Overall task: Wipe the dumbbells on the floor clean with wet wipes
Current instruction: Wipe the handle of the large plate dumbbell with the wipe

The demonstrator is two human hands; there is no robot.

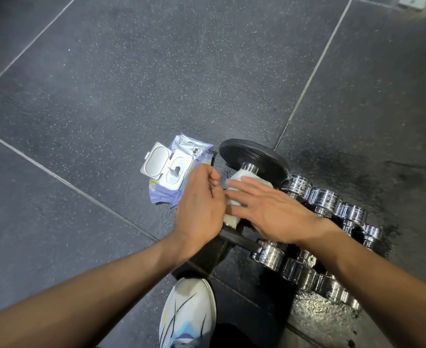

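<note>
A: What is seen nearest?
B: A white shoe (187, 315) is planted on the floor (94, 84). To its right, a row of chrome dumbbells (323, 197) is laid side by side, and 4 far ends can be counted.

A: And the hands?
B: Just beyond the shoe, the left hand (199, 209) is curled, its fingers (213, 175) closed on the left edge of the wet wipe (239, 175). The right hand (269, 209) is laid flat, its fingers (242, 183) straight and pressed onto the wipe. The wipe is draped over the handle of the black dumbbell (254, 156), which lies just left of the chrome row.

A: How far along is the task judged to be?
B: Only the black dumbbell's handle is being wiped, and its plates are judged still to be done. Wet patches are seen on the floor round the chrome row, so those may already be wiped, but that cannot be told for certain.

A: What of containers?
B: Further left, a pack of wipes (179, 149) is set on the floor beside the far plate. Its lid (155, 159) is flipped open and 1 wipe is seen at the opening. How many remain inside cannot be seen.
</note>
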